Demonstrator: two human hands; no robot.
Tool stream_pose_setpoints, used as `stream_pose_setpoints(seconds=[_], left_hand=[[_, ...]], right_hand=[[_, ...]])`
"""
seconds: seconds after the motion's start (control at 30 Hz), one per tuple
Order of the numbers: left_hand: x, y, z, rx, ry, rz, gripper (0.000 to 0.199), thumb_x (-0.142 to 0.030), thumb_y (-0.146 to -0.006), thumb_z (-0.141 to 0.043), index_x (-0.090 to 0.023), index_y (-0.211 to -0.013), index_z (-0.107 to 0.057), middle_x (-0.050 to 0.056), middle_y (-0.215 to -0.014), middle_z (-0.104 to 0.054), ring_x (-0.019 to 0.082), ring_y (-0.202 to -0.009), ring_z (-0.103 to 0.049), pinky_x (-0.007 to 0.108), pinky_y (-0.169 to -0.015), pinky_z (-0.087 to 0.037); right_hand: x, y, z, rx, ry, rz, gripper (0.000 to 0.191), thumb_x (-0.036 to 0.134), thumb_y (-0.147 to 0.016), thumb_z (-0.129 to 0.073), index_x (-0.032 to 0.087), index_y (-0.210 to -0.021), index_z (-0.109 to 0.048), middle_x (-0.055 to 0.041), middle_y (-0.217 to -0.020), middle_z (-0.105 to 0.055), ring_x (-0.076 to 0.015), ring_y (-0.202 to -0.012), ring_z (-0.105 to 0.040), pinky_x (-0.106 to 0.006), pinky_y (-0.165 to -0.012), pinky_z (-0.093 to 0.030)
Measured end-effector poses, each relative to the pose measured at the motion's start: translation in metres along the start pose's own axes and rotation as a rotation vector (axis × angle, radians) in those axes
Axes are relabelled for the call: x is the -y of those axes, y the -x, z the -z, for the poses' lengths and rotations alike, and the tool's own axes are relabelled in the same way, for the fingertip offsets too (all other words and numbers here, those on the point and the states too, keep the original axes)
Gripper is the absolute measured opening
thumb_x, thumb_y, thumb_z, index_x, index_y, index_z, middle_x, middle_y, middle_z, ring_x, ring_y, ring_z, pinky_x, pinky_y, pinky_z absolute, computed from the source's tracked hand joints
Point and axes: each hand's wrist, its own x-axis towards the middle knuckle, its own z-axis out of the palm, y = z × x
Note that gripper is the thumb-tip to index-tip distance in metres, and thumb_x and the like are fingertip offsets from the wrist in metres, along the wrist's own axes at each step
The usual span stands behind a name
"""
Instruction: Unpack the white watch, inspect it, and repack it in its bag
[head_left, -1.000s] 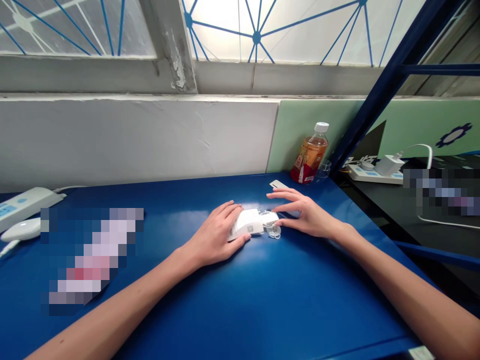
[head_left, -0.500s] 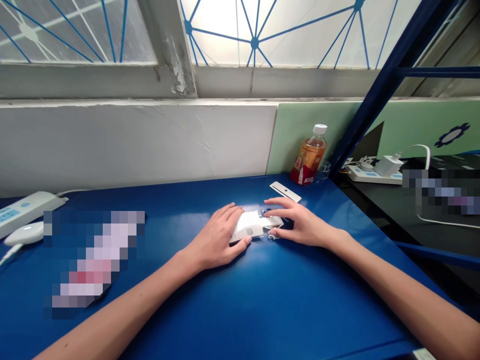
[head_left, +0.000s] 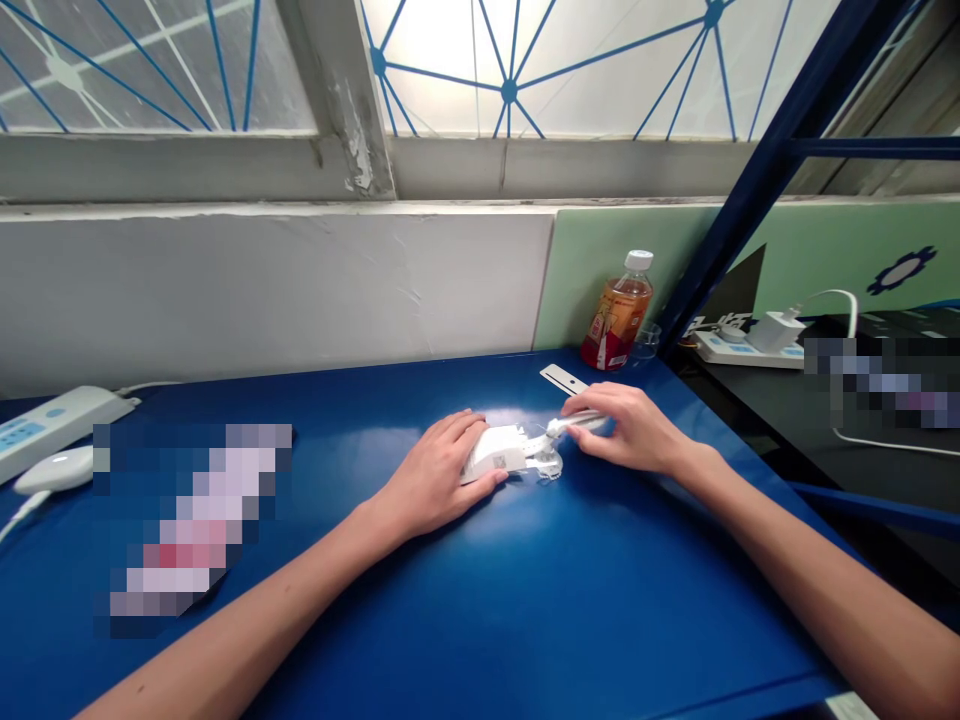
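My left hand (head_left: pixel 442 477) is closed around the left end of a small white package (head_left: pixel 495 452) lying on the blue table (head_left: pixel 480 610). A white cable bundle (head_left: pixel 551 455) extends from the package's right side, with a clear loop of what looks like plastic beside it. Fingers and thumb of my right hand (head_left: pixel 619 428) pinch the bundle's slim white upper part. Just behind that hand lies a flat white card with a dark line (head_left: pixel 561 379), partly covered by the fingers.
An orange-labelled bottle (head_left: pixel 619 318) stands at the back right beside a clear cup (head_left: pixel 646 345). At the left are a power strip (head_left: pixel 71 412), a white mouse-shaped device (head_left: pixel 56 470) and a pixelated object (head_left: pixel 202 520). A blue metal frame (head_left: pixel 739 205) rises at the right.
My right hand has closed on the white cable bundle and moved right, drawing part of it out of the package. My left hand stays on the package.
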Motion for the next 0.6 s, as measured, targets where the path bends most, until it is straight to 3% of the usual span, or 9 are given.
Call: stream_pose_setpoints(seconds=[0.1, 0.2, 0.3, 0.43, 0.6], left_hand=[[0.001, 0.0, 0.0, 0.003, 0.01, -0.009, 0.057, -0.055, -0.092, -0.052, -0.015, -0.132, -0.051, 0.016, -0.139, -0.053, 0.034, -0.134, -0.043, 0.05, -0.11, -0.037], [0.001, 0.0, 0.0, 0.002, 0.021, -0.013, 0.057, -0.055, -0.091, -0.054, -0.016, -0.132, -0.051, 0.017, -0.139, -0.052, 0.035, -0.134, -0.043, 0.051, -0.11, -0.036], [-0.001, 0.0, 0.0, 0.02, 0.003, -0.009, 0.059, -0.054, -0.091, -0.054, -0.013, -0.132, -0.051, 0.018, -0.139, -0.052, 0.035, -0.134, -0.042, 0.05, -0.111, -0.035], [-0.002, -0.001, 0.001, 0.046, -0.04, -0.006, 0.064, -0.056, -0.092, -0.051, -0.009, -0.134, -0.049, 0.02, -0.141, -0.049, 0.035, -0.135, -0.04, 0.048, -0.112, -0.033], [-0.002, 0.0, 0.001, 0.092, -0.062, 0.014, 0.073, -0.059, -0.094, -0.045, -0.005, -0.142, -0.041, 0.024, -0.151, -0.036, 0.037, -0.143, -0.028, 0.051, -0.113, -0.03]], right_hand=[[0.0, 0.001, -0.002, -0.133, -0.214, -0.183, 0.022, 0.039, -0.083, -0.066, 0.018, -0.077, -0.068, -0.0038, -0.071, -0.069, -0.0177, -0.062, -0.061, -0.029, -0.059, -0.045], [0.004, -0.001, -0.009, -0.182, -0.482, -0.331, 0.032, 0.046, -0.079, -0.072, 0.017, -0.069, -0.067, -0.0008, -0.062, -0.062, -0.0142, -0.054, -0.053, -0.028, -0.052, -0.04], [0.008, -0.003, -0.018, -0.189, -0.687, -0.373, 0.032, 0.046, -0.076, -0.076, 0.016, -0.068, -0.068, -0.0021, -0.07, -0.063, -0.0157, -0.063, -0.056, -0.029, -0.06, -0.047], [0.016, -0.005, -0.028, -0.158, -1.036, -0.425, 0.029, 0.047, -0.084, -0.069, 0.019, -0.086, -0.073, -0.0072, -0.101, -0.07, -0.0204, -0.089, -0.065, -0.034, -0.081, -0.052], [0.032, -0.011, -0.023, -0.084, -1.495, -0.471, 0.026, 0.045, -0.086, -0.068, 0.019, -0.092, -0.069, -0.0067, -0.091, -0.075, -0.0201, -0.089, -0.07, -0.038, -0.086, -0.053]])
